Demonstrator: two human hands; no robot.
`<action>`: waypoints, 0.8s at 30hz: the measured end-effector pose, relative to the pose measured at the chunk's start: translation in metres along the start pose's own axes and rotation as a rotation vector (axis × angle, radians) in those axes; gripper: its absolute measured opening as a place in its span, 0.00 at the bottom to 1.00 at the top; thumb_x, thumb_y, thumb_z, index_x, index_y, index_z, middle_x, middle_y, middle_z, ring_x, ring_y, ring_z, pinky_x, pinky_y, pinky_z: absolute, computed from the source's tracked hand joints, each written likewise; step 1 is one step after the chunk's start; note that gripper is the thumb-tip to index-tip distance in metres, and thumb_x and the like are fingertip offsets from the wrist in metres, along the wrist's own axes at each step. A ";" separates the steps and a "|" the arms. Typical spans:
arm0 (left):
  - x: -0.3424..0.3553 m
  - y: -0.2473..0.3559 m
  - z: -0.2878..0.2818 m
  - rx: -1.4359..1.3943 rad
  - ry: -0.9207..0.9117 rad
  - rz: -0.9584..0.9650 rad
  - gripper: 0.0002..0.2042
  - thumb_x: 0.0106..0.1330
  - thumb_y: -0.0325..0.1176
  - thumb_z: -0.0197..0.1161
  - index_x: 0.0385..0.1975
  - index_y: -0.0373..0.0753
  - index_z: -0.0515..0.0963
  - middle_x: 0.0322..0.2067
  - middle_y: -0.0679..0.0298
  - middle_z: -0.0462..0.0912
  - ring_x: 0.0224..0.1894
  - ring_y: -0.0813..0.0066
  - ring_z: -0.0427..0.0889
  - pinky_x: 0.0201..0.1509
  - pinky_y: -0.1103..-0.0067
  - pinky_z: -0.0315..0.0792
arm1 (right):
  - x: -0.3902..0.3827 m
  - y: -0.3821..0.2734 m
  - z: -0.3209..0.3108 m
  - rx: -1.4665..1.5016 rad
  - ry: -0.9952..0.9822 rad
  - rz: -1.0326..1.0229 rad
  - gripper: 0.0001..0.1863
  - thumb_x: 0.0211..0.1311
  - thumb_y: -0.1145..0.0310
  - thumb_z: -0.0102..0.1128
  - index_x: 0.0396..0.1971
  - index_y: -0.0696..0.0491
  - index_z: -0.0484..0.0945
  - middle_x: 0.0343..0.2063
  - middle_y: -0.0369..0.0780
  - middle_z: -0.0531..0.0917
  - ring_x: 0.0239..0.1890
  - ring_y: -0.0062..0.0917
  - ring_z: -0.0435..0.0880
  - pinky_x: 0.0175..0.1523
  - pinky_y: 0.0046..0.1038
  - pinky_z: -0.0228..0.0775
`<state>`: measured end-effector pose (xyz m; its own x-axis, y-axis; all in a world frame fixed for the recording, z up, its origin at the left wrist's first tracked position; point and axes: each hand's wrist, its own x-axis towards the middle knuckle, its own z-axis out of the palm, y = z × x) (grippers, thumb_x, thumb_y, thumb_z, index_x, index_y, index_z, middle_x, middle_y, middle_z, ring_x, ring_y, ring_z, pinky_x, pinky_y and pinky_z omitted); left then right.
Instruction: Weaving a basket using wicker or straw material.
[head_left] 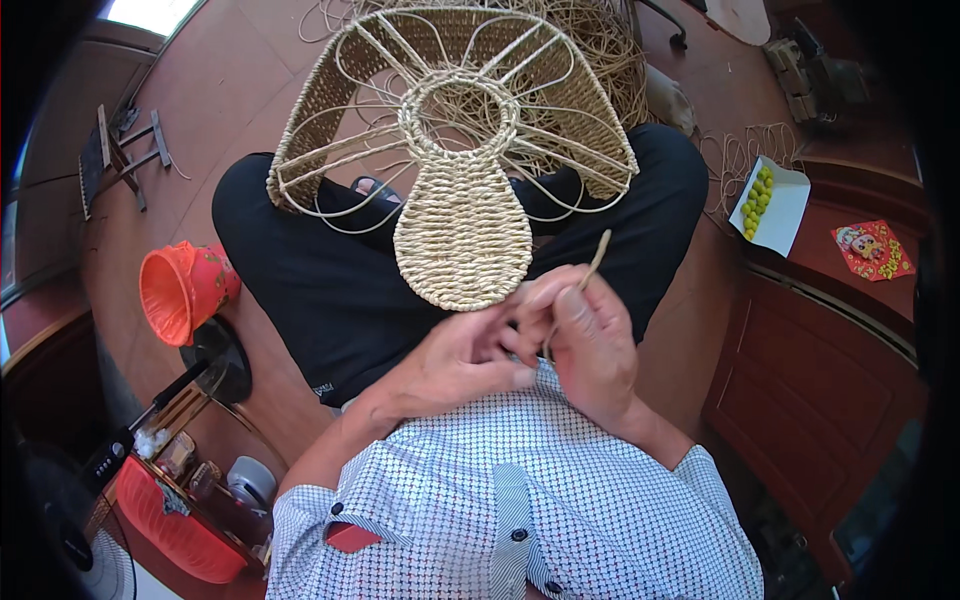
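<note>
A woven straw-coloured basketwork piece rests over my lap, with a rounded paddle-shaped end toward me. Beyond it are a braided ring and a curved woven wall, joined by rods and thin looped strands. My right hand is closed in a pinch on a thin tan strand of cord, whose end sticks up past the fingers. Just below the paddle's near edge, my left hand has curled fingers close to the right hand; they are slightly blurred, and what they grip is hidden.
Loose cord lies heaped on the tiled floor beyond the basketwork. To the left stand a red bucket, a small wooden stool and a fan. At right, a white box of yellow-green fruit sits by a reddish-brown cabinet.
</note>
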<state>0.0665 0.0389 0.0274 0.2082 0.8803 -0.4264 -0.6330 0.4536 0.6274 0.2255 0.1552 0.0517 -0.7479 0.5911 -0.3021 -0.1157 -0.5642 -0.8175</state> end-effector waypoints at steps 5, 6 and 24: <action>-0.008 0.011 0.005 0.181 -0.070 -0.154 0.17 0.76 0.37 0.70 0.57 0.34 0.80 0.39 0.64 0.83 0.40 0.80 0.82 0.45 0.79 0.76 | 0.014 -0.004 0.019 -0.145 -0.191 -0.186 0.14 0.86 0.67 0.54 0.51 0.62 0.84 0.49 0.44 0.87 0.55 0.25 0.86 0.63 0.29 0.77; -0.013 0.014 0.003 0.176 -0.031 -0.203 0.14 0.78 0.38 0.68 0.53 0.34 0.82 0.33 0.67 0.82 0.35 0.82 0.80 0.40 0.81 0.74 | 0.015 -0.006 0.017 -0.143 -0.203 -0.193 0.14 0.86 0.67 0.54 0.51 0.62 0.84 0.49 0.44 0.87 0.55 0.25 0.86 0.63 0.29 0.77; -0.138 0.101 -0.174 1.679 1.669 0.520 0.12 0.80 0.31 0.62 0.58 0.36 0.82 0.38 0.58 0.85 0.38 0.65 0.84 0.48 0.72 0.78 | 0.040 0.016 -0.037 -0.212 0.133 0.220 0.19 0.85 0.54 0.55 0.50 0.58 0.79 0.44 0.40 0.86 0.43 0.22 0.87 0.51 0.27 0.82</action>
<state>-0.1564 -0.0610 0.0362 -0.7439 0.4941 0.4501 0.6281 0.7469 0.2182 0.2177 0.1911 0.0083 -0.6464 0.5464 -0.5326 0.1880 -0.5625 -0.8052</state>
